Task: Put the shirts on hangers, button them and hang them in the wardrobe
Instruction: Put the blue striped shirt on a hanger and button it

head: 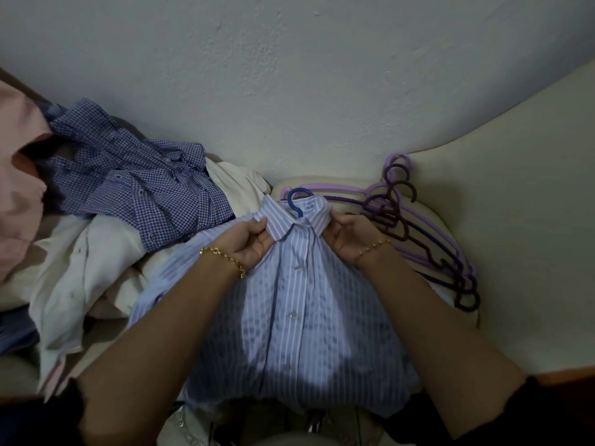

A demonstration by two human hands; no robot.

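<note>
Hands [254,238] [349,236] pinching striped shirt [299,304] collar — blue hanger [295,202] inside, no readable labels

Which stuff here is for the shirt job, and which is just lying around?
For the job:
striped shirt held at the collar by the left hand and right hand
blue hanger inside it
spare hangers
checked shirt, waiting
white shirt, waiting

Just lying about:
pink cloth
</note>
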